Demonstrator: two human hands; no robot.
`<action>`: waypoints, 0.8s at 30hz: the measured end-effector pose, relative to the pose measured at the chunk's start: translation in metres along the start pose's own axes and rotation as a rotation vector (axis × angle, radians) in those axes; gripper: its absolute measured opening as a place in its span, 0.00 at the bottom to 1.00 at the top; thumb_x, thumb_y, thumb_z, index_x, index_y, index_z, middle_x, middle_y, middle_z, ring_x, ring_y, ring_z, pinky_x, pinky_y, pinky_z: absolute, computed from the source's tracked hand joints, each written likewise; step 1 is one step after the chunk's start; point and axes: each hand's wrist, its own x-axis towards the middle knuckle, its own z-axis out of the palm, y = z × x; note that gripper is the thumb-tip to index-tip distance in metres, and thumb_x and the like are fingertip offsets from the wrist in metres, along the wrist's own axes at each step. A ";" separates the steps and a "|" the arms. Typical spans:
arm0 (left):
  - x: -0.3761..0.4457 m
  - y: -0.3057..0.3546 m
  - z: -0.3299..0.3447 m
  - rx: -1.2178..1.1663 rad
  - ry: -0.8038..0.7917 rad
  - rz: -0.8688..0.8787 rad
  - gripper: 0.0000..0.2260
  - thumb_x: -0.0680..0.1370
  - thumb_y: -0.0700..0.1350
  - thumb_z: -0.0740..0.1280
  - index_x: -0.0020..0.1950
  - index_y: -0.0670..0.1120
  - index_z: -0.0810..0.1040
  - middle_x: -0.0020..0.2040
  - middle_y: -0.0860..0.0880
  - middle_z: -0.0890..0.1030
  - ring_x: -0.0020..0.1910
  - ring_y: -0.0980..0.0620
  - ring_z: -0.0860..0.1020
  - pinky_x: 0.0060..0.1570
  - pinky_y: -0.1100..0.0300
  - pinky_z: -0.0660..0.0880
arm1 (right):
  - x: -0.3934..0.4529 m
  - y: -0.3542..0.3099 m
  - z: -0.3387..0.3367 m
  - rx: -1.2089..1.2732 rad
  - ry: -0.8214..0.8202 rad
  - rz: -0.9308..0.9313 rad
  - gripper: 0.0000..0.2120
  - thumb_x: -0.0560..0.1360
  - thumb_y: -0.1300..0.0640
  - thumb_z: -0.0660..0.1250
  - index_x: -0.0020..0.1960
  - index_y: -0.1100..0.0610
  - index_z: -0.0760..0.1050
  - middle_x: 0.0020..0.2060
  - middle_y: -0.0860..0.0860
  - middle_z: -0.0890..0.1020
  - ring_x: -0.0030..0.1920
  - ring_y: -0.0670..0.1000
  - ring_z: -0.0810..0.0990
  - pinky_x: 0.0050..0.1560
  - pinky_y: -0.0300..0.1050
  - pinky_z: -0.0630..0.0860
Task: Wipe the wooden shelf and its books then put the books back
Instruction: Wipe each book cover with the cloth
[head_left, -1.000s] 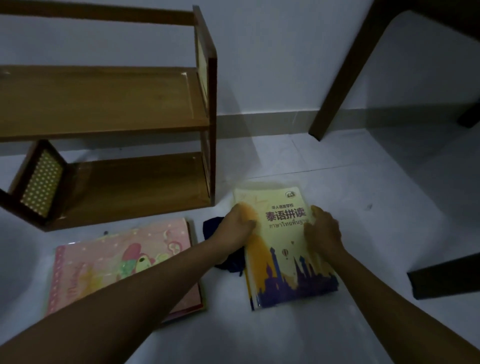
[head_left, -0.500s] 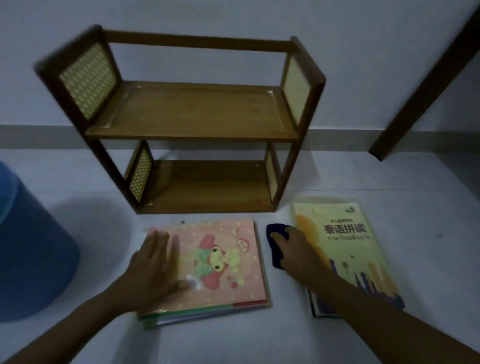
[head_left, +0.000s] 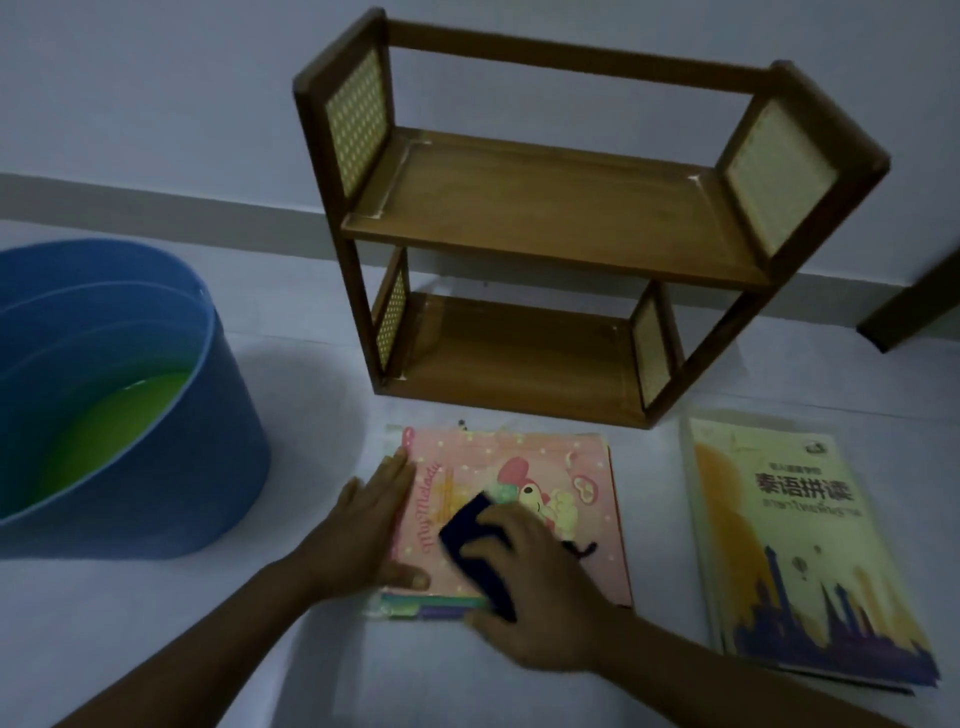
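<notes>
Nearest, right hand (head_left: 540, 587) clenched around a dark blue cloth (head_left: 480, 551), pressing it onto the pink cartoon-cover book (head_left: 566, 499) lying flat on the white floor (head_left: 311, 395). Left hand (head_left: 369, 525) released, fingers straight, flat on that book's left edge, thumb at its near corner. Just right, apart, a yellow Thai-language textbook (head_left: 795, 551), also flat. Left, a blue bucket (head_left: 171, 467) holding greenish liquid. Farther back, against the wall, the two-tier wooden shelf (head_left: 561, 218), both boards bare.
</notes>
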 end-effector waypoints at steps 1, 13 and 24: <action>0.000 -0.001 0.000 0.019 -0.001 0.003 0.57 0.64 0.76 0.62 0.76 0.50 0.30 0.76 0.51 0.30 0.76 0.51 0.35 0.76 0.47 0.41 | 0.004 -0.014 0.004 -0.024 -0.034 -0.102 0.20 0.74 0.43 0.64 0.62 0.51 0.72 0.63 0.51 0.71 0.64 0.52 0.67 0.64 0.49 0.68; 0.001 -0.006 -0.001 -0.022 0.063 0.026 0.58 0.64 0.74 0.65 0.74 0.52 0.29 0.74 0.54 0.32 0.73 0.55 0.34 0.73 0.49 0.36 | 0.044 -0.005 0.015 -0.214 0.129 0.077 0.27 0.72 0.59 0.68 0.69 0.48 0.68 0.68 0.52 0.72 0.62 0.57 0.73 0.63 0.52 0.72; -0.003 0.000 -0.006 0.003 0.153 0.068 0.60 0.61 0.77 0.64 0.74 0.51 0.29 0.77 0.54 0.39 0.74 0.57 0.43 0.71 0.50 0.35 | 0.120 0.008 -0.007 -0.297 0.145 0.253 0.24 0.77 0.60 0.59 0.72 0.52 0.63 0.70 0.56 0.66 0.64 0.61 0.66 0.65 0.55 0.67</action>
